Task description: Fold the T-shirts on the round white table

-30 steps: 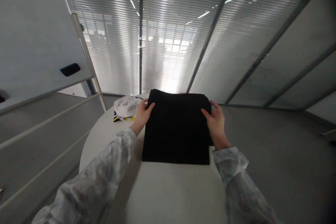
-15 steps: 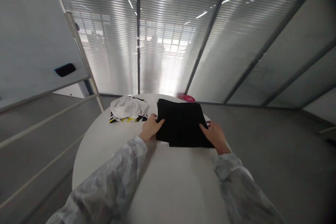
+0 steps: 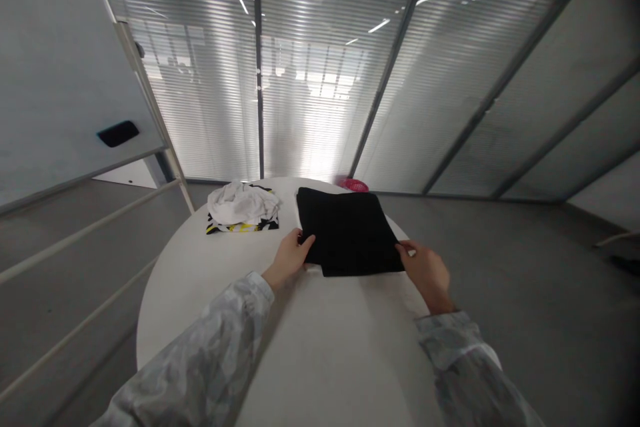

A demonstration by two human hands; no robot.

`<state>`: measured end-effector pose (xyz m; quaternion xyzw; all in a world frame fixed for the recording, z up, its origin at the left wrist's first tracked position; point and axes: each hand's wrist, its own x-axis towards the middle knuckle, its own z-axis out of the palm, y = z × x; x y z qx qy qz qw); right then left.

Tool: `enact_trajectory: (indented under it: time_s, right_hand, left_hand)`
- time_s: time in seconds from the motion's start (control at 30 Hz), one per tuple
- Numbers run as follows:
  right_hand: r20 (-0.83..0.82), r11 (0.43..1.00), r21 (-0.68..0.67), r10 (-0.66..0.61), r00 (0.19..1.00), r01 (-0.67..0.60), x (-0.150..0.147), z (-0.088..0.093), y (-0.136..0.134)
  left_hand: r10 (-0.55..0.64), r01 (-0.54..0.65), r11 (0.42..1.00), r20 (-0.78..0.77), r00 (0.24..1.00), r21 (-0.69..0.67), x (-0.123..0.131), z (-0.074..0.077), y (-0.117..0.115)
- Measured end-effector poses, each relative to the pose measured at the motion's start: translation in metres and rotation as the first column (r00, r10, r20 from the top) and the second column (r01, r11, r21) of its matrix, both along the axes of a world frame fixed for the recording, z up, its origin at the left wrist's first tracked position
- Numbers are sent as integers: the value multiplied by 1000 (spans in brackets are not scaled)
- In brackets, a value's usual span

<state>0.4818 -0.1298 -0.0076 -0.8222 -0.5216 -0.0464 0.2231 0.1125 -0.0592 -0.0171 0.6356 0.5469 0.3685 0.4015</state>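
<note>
A flat, folded black cloth (image 3: pixel 347 233) lies on the white round table (image 3: pixel 320 347), with a thin white edge showing along its left side. My left hand (image 3: pixel 291 257) pinches its lower left edge, thumb on top and fingers partly hidden beneath. At the lower right edge, my right hand (image 3: pixel 424 268) grips the cloth between thumb and curled fingers. Left of the cloth sits a crumpled white cloth (image 3: pixel 240 203), on top of a folded patterned cloth (image 3: pixel 243 227) in black, white and yellow.
A pink basket (image 3: pixel 356 185) shows behind the table's far edge. To the left stands a whiteboard (image 3: pixel 55 67) on a pale frame, carrying a black eraser-like object (image 3: pixel 118 133). A glass wall with blinds (image 3: pixel 310 113) rises beyond the table.
Both hands have slid toward me along the black cloth's sides to its lower corners. My right hand has also shifted right, its fingers now pinching the edge. The other cloths stay put.
</note>
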Motion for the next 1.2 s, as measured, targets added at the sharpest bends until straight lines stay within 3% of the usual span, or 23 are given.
enact_trajectory:
  time_s: [0.1, 0.17, 0.27, 0.47, 0.57, 0.73, 0.83, 0.9, 1.0, 1.1, 1.17, 1.2]
  right_hand:
    - [82, 996, 92, 8, 997, -15, -3, -4, -9]
    - [27, 1000, -6, -24, 999, 24, -6, -9, -14]
    - [-89, 995, -104, -18, 996, 8, -4, -18, -14]
    - [-227, 973, 224, 112, 967, -60, 19, -6, -2]
    - [-180, 941, 338, 83, 980, -18, 35, -1, 1]
    - [-236, 991, 126, 64, 970, -35, 50, -27, -4]
    - [-252, 993, 97, 88, 964, -65, 50, -43, -10]
    - [-239, 993, 90, 91, 967, -72, 49, -43, -14]
    - [-111, 995, 83, 71, 991, -62, 44, -32, -19]
    - [126, 973, 180, 119, 985, -141, 22, -12, -18]
    - [199, 940, 215, 223, 954, -265, -5, 0, -10]
    - [191, 918, 188, 314, 930, -349, -22, 5, -3]
  left_hand:
    - [-25, 54, 979, 146, 989, -195, 4, 0, -8]
    - [-23, 88, 951, 216, 976, -296, 5, -1, -11]
    - [0, 110, 941, 324, 946, -320, 7, -1, -12]
    - [-25, 183, 944, 495, 869, -275, 13, 10, -10]
    - [-109, 271, 913, 460, 881, -304, 16, 8, -15]
    - [-254, 350, 878, 303, 919, -326, 11, -2, -27]
    - [-285, 329, 883, 174, 943, -335, 2, -1, -28]
    - [-321, 327, 887, 73, 944, -325, -5, 3, -27]
    - [-322, 286, 928, -126, 938, -240, -15, 16, -27]
    - [-138, 161, 986, -348, 927, 38, -16, 30, -30]
    - [-54, 170, 948, -391, 919, 269, -6, 34, -31]
    - [-74, 228, 904, -393, 917, 361, 1, 34, -31]
